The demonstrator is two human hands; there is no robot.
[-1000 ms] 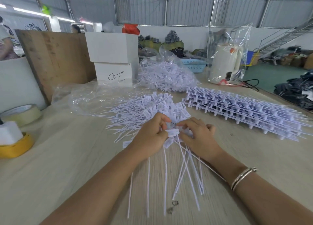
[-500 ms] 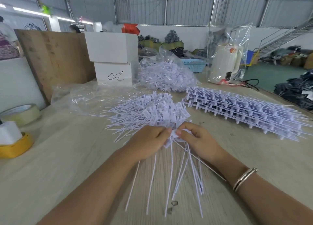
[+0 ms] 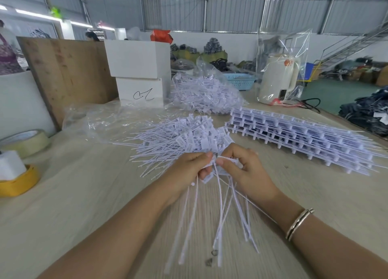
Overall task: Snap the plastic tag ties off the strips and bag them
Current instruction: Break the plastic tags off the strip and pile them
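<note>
Both hands have drawn the bunch of tag ties (image 3: 218, 211) nearer since a second ago: left hand (image 3: 186, 173) and right hand (image 3: 243, 171) pinch its flat heads, where grip seems surest; tails look light and whippy. At 12 o'clock, loose white ties (image 3: 178, 140); at 2 o'clock, stiff strips (image 3: 304, 138) on the tabletop (image 3: 84, 194).

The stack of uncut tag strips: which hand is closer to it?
Right. The right hand is just beside the stack of strips; the left hand lies farther away.
</note>
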